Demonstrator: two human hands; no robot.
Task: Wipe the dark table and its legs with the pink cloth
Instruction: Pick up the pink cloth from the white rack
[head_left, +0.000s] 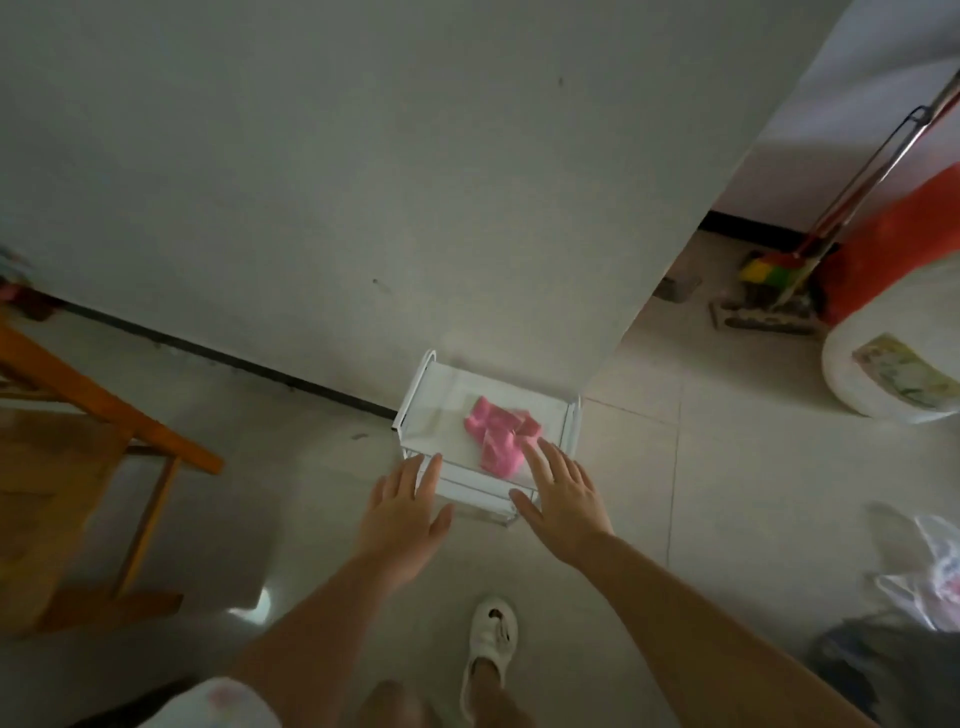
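Pale tiled floor (649, 467), grey wall (363, 182) with a dark skirting strip, dim light. A small white wire rack (410, 410) stands at the wall corner, and the pink cloth (498, 434) lies crumpled on its top shelf. I have both hands out over it, palms down. My left hand (408, 512) hovers at the rack's near-left corner, fingers spread and empty. My right hand (563, 493) has its fingers spread too, tips just at the cloth's near edge; I can't tell if they touch it. Nothing is gripped.

Progress as I read it: nothing wiped yet, cloth not even picked up. No dark table in view; an orange-brown wooden frame (104, 410) sits left, but I can't say it's the target. Broom (769, 270) and red bag (904, 234) far right, a white slipper (491, 639) below. Left to do: grab the cloth, find the table, wipe top and legs.
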